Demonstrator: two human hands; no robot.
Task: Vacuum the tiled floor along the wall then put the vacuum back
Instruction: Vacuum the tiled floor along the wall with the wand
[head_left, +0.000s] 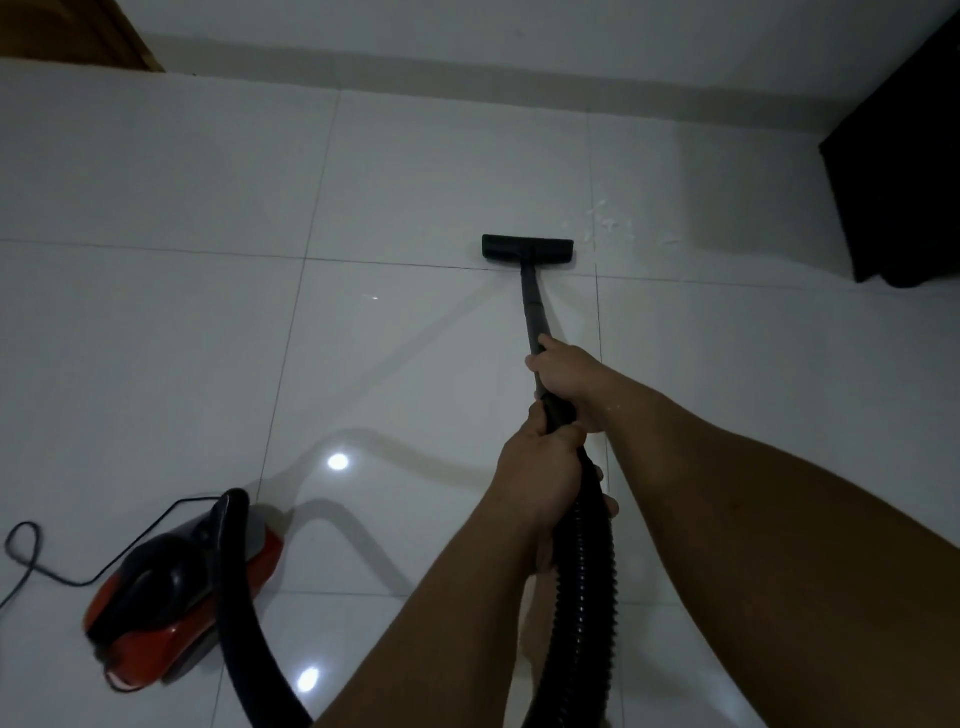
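A black vacuum wand runs from my hands down to a flat black floor head resting on the glossy white tiled floor. My right hand grips the wand further forward. My left hand grips it just behind, where the ribbed black hose begins. The hose loops back to the red and black vacuum body on the floor at lower left. Small white scraps lie on the tile just right of the floor head.
The white wall with its baseboard runs across the far side. Dark furniture stands at the right. A wooden door edge shows at top left. The vacuum's black power cord curls on the floor at far left.
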